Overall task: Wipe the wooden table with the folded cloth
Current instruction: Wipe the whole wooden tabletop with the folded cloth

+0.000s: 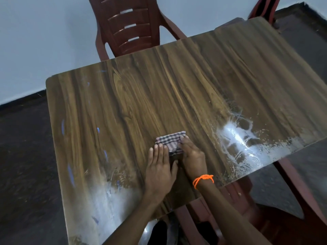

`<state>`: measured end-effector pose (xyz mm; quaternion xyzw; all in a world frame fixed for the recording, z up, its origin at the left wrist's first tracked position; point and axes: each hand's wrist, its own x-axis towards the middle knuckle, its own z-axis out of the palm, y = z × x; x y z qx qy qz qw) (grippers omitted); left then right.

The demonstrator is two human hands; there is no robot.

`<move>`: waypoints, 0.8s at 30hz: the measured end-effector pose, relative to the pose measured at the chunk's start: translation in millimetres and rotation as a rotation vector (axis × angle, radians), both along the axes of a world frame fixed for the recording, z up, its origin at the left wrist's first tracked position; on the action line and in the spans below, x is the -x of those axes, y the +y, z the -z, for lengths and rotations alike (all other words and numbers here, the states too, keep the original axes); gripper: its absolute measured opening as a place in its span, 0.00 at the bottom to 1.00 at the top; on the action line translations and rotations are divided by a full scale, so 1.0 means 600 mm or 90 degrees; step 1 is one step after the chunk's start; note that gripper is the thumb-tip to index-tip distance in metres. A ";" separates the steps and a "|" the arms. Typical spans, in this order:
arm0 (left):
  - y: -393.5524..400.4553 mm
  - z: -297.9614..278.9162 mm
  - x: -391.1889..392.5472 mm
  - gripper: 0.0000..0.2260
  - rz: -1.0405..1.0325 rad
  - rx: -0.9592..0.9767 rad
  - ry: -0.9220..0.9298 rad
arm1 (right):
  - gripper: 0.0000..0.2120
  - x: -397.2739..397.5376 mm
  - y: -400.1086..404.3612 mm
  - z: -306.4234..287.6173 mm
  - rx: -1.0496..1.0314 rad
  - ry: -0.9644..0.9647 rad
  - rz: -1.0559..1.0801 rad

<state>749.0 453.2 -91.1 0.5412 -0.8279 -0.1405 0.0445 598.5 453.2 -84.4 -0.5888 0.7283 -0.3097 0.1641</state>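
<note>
A small checked folded cloth [170, 140] lies on the wooden table [134, 96], near the middle of its front half. My left hand [159, 167] lies flat with its fingertips on the cloth's near left edge. My right hand [192, 156], with an orange thread band at the wrist, presses down on the cloth's right side. Both hands rest on the cloth rather than closing around it. Wet, shiny streaks [237, 138] spread over the table to the right of the cloth, and more show at the front left corner [109, 200].
A dark red plastic chair [129, 27] stands at the table's far side against a pale wall. Another red chair [263, 7] shows at the far right corner, and one sits under the near edge [238, 209]. The floor around is dark.
</note>
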 end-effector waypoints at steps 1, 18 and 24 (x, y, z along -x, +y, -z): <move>0.014 0.005 -0.012 0.30 0.000 0.005 -0.003 | 0.15 -0.005 0.012 0.001 0.002 -0.001 -0.026; 0.108 -0.030 0.068 0.28 0.035 -0.026 0.000 | 0.19 0.068 0.140 0.009 -0.009 0.022 0.020; 0.096 -0.034 0.011 0.28 0.017 -0.033 -0.092 | 0.17 0.019 0.131 -0.010 -0.023 -0.005 -0.097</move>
